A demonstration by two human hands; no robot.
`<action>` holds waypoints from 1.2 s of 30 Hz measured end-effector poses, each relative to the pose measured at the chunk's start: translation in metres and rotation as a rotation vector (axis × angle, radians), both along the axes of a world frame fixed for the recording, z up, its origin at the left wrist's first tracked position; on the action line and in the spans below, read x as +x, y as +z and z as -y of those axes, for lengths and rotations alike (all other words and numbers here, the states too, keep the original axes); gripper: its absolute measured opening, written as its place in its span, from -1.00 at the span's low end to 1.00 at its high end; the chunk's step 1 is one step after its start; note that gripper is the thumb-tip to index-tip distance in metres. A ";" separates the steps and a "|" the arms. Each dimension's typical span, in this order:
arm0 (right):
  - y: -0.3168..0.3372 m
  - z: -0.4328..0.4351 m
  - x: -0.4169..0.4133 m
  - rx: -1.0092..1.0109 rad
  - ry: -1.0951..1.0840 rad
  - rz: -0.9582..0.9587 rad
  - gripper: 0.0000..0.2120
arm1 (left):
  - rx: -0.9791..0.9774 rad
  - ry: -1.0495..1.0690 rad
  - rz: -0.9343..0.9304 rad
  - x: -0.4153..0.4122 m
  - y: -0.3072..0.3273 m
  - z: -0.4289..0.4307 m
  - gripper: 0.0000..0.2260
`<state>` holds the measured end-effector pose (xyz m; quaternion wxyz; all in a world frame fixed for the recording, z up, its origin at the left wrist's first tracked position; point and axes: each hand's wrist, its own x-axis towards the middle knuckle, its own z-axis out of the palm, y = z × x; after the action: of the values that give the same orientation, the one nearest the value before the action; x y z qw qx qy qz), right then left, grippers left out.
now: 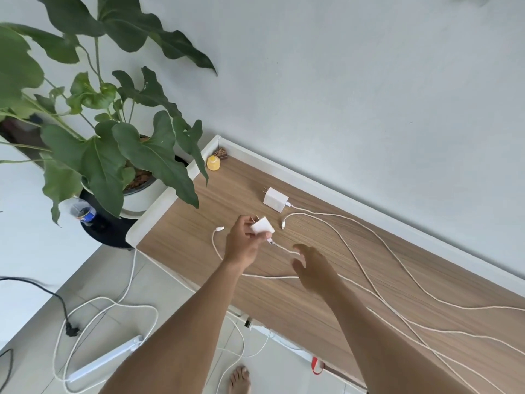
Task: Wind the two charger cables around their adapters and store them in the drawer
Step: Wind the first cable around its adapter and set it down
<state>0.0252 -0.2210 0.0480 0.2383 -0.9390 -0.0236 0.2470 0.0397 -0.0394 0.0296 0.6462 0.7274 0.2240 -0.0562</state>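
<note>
My left hand (241, 240) holds a white charger adapter (262, 226) just above the wooden tabletop (326, 294), prongs pointing up-left. Its white cable (284, 248) runs from the adapter's lower end toward my right hand (311, 267), which hovers open with fingers spread, close to the cable. A second white adapter (275, 199) lies on the table farther back, its cable (369, 231) trailing in long loops to the right. Two loose cable ends (219, 229) lie near the held adapter. No drawer is visible.
A large potted plant (136, 180) stands left of the table, its leaves overhanging the corner. A small yellow object (213, 162) sits in the back corner. More white cable and a white power strip (105, 362) lie on the tiled floor, beside my bare foot (240, 379).
</note>
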 end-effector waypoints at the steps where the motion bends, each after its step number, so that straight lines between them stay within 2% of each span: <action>1: 0.007 0.002 0.001 0.012 -0.008 0.037 -0.59 | -0.069 -0.020 0.029 0.007 0.012 0.005 -0.62; 3: 0.024 0.007 0.001 0.036 -0.036 0.124 -0.57 | -0.185 -0.093 0.084 0.017 0.039 0.019 -0.69; 6: 0.050 0.021 0.000 0.053 -0.081 0.220 -0.66 | -0.296 -0.202 0.161 0.023 0.082 0.042 -0.71; 9: 0.080 0.043 -0.008 0.059 -0.106 0.289 -0.76 | -0.342 -0.292 0.202 0.022 0.120 0.068 -0.69; 12: 0.112 0.073 -0.025 0.175 -0.199 0.310 -0.76 | -0.350 -0.394 0.239 0.014 0.152 0.092 -0.72; 14: 0.127 0.089 -0.033 0.234 -0.233 0.326 -0.79 | -0.316 -0.507 0.275 0.010 0.170 0.104 -0.73; 18: 0.159 0.134 -0.059 0.202 -0.241 0.391 -0.81 | -0.219 -0.738 0.314 -0.018 0.213 0.144 -0.74; 25: 0.192 0.211 -0.115 -0.109 -0.147 0.426 -0.79 | 0.090 -1.034 0.359 -0.073 0.236 0.190 -0.73; 30: 0.203 0.248 -0.145 0.033 -0.233 0.385 -0.78 | 0.259 -1.121 0.331 -0.111 0.233 0.212 -0.68; 33: 0.207 0.256 -0.161 0.033 -0.226 0.393 -0.80 | 0.285 -1.104 0.287 -0.133 0.220 0.222 -0.65; 36: 0.209 0.260 -0.182 0.030 -0.217 0.428 -0.81 | 0.355 -1.046 0.304 -0.151 0.206 0.235 -0.73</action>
<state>-0.1567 -0.4814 0.2569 0.2669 -0.9633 0.0237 0.0148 -0.1114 -0.2742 0.2360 0.4254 0.8386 -0.2552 -0.2251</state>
